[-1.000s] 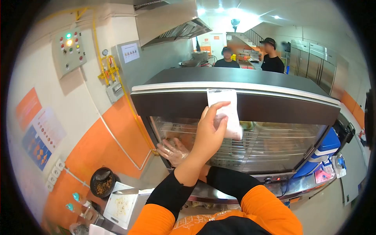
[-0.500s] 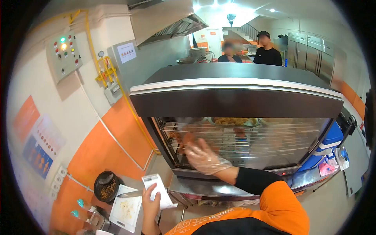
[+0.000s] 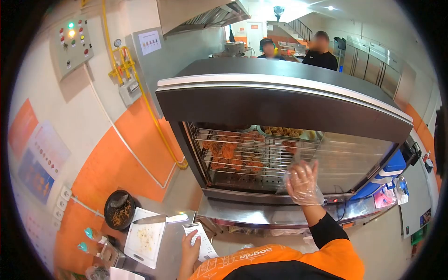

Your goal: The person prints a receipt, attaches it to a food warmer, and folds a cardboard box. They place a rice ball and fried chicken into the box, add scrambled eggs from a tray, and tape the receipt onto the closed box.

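A clear plastic glove covers my right hand (image 3: 303, 182), which is against the glass door (image 3: 352, 161) of a food warmer (image 3: 289, 102). Its fingers are stretched out and point upward, near the glass panel's left edge. Left of the hand, pieces of fried chicken (image 3: 228, 154) lie on a wire rack (image 3: 273, 163). A metal tray (image 3: 308, 135) of small fried pieces sits at the back on the upper level. Low in the view, my bare left hand (image 3: 189, 249) is closed on a white printed paper (image 3: 201, 240).
On the left counter, a knife (image 3: 151, 219) rests across a white cutting board (image 3: 144, 240) with food scraps. Beside it are a black mortar (image 3: 119, 210) and teal-capped bottles (image 3: 93, 235). Two people (image 3: 319, 53) stand behind the warmer. A blue cooler (image 3: 380, 175) is at right.
My right hand has moved right across the warmer's front, and the chicken at the left now shows clearly. My left hand and its paper have shifted lower and right in view.
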A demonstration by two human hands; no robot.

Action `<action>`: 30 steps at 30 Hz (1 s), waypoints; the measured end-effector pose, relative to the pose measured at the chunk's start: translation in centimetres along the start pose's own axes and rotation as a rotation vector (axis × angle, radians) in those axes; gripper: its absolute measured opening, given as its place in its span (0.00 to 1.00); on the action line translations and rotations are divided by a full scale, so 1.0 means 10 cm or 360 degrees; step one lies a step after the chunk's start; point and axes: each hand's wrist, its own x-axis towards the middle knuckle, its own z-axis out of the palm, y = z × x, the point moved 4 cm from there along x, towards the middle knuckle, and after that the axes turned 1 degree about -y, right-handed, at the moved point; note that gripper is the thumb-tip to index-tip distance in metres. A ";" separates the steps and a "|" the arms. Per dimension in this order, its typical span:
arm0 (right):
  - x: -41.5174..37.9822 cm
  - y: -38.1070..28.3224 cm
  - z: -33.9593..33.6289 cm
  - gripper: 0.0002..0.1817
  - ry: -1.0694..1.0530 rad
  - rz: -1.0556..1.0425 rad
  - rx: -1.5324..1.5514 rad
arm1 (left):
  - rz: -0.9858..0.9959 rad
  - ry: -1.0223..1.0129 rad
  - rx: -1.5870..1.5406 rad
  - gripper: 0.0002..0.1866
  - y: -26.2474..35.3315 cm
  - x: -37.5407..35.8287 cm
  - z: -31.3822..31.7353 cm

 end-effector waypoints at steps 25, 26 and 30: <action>1.09 -0.29 -0.42 0.19 -0.0016 -0.0010 -0.0266 | 0.0121 -0.0167 -0.0082 0.16 -0.36 0.09 -0.18; 1.10 -0.28 -0.43 0.19 -0.0056 -0.0010 -0.0253 | 0.0126 -0.0183 -0.0066 0.16 -0.37 0.10 -0.18; 1.19 -0.35 -0.43 0.19 -0.0135 0.0008 -0.0291 | 0.0176 -0.0220 -0.0008 0.17 -0.28 0.12 -0.19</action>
